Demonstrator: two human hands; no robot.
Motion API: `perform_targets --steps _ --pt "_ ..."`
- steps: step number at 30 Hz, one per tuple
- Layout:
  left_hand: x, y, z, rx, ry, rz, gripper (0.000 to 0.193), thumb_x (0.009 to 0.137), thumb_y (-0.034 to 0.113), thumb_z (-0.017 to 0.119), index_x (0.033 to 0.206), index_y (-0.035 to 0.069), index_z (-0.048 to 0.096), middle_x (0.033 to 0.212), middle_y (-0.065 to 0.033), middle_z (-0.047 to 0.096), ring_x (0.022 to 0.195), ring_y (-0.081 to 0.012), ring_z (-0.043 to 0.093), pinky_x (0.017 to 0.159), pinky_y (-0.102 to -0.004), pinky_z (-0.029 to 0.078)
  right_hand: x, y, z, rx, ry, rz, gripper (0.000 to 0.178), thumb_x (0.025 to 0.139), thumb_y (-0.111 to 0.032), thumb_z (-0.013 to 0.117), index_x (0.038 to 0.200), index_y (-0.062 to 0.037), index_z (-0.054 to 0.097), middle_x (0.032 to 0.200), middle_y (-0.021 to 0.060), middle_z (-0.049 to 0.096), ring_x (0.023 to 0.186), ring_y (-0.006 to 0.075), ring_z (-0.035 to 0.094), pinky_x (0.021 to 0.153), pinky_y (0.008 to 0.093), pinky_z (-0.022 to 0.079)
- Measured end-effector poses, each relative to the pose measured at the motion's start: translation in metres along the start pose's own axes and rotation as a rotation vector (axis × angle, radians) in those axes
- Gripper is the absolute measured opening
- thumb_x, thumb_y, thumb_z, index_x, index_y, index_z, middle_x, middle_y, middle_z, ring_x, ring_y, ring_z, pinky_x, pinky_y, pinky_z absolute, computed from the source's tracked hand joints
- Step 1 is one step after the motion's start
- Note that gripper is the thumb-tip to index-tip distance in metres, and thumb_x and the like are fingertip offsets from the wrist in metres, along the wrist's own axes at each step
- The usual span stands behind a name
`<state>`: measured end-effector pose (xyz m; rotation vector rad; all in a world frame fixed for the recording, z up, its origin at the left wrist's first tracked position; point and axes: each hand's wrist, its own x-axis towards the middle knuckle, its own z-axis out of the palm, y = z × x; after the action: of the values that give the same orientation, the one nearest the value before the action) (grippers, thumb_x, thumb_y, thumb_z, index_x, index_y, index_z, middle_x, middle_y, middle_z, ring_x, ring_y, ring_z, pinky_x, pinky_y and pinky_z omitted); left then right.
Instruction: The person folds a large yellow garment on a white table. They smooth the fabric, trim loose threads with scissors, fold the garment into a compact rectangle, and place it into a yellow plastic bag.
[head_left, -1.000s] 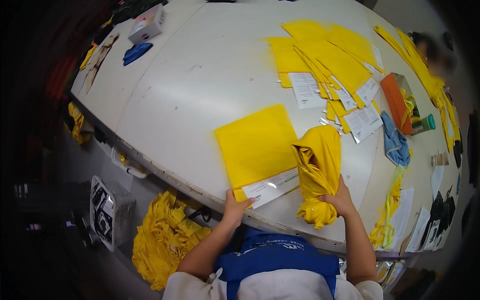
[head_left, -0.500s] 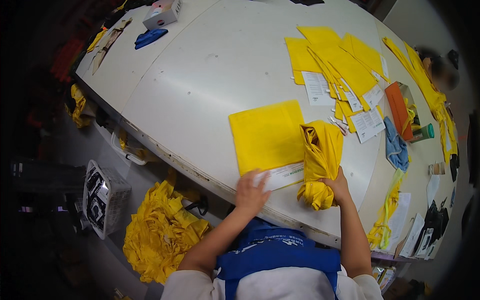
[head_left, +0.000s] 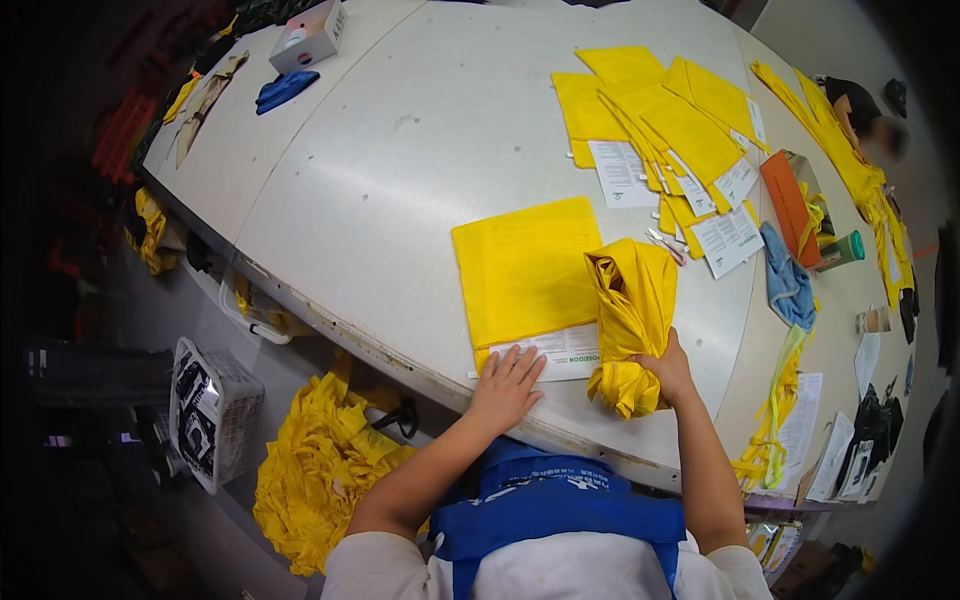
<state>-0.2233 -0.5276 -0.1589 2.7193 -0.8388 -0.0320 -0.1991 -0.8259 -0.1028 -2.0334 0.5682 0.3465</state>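
Observation:
My left hand (head_left: 507,390) lies with fingers outstretched on a white printed paper (head_left: 568,355) along the near edge of a flat yellow pouch (head_left: 525,270). To the right, a folded and rolled bundle of shiny yellow fabric (head_left: 637,305) stands on the table, overlapping the pouch's right edge. My right hand (head_left: 672,372) grips the bundle's lower right side. Some of its fingers are hidden by the cloth.
Several yellow pouches (head_left: 690,130) with papers overlap at the far right of the table (head_left: 370,190). Small snips (head_left: 665,245), an orange box (head_left: 788,208) and a blue cloth (head_left: 786,280) are nearby. Yellow fabric (head_left: 320,470) is heaped at lower left, beside a white basket (head_left: 235,420).
My left hand has settled onto the paper and shifted slightly right. My right hand keeps its hold on the bundle. The whole view has shifted a little.

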Motion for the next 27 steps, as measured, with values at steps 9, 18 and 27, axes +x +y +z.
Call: perform_targets --steps 9,18,27 --pt "-0.007 0.016 0.001 0.034 -0.036 -0.110 0.064 0.080 0.044 0.062 0.134 0.013 0.048 0.142 -0.0130 0.039 0.122 -0.0349 0.040 0.098 -0.0469 0.034 0.002 0.001 -0.001 -0.012 -0.004 0.019 0.075 0.063 -0.028 0.076 0.123 -0.0002 0.041 0.112 0.0222 0.061 0.104 0.0342 0.060 0.089 0.0371 0.047" --pt "0.015 0.022 0.008 0.016 -0.043 -0.176 0.065 0.083 0.045 0.059 0.136 0.013 0.045 0.142 -0.0124 0.037 0.118 -0.0316 0.039 0.095 -0.0460 0.033 0.005 0.008 0.002 0.033 -0.002 -0.019 0.071 0.065 -0.022 0.075 0.123 -0.0005 0.040 0.113 0.0205 0.061 0.105 0.0327 0.060 0.089 0.0365 0.046" --pt "0.029 0.002 0.005 0.026 -0.023 -0.137 0.058 0.085 0.042 0.058 0.136 0.017 0.046 0.145 -0.0081 0.035 0.119 -0.0298 0.039 0.095 -0.0464 0.032 0.004 0.007 0.002 0.044 -0.012 -0.021 0.071 0.065 -0.023 0.075 0.123 -0.0006 0.040 0.114 0.0203 0.060 0.106 0.0319 0.059 0.090 0.0361 0.046"
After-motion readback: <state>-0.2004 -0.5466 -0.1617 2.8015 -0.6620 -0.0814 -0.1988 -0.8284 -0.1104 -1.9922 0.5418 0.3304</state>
